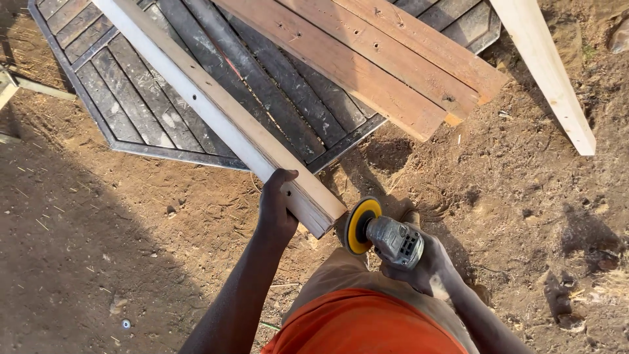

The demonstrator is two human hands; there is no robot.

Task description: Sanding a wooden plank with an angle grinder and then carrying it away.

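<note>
Dark slatted metal table lies on the brown dirt ground, carrying reddish wooden planks at the far right and a long pale wooden beam running diagonally toward the near side. Left hand wraps closed around the beam's near end. Right hand, just right of it, clasps a grey angle grinder whose yellow sanding disc sits just beside the beam end.

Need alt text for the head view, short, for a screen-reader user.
Seen from above, the left hand grips the near end of a long pale wooden beam lying on a dark slatted panel, while the right hand holds an angle grinder with a yellow disc beside that end. Bare dirt ground surrounds them.
</note>
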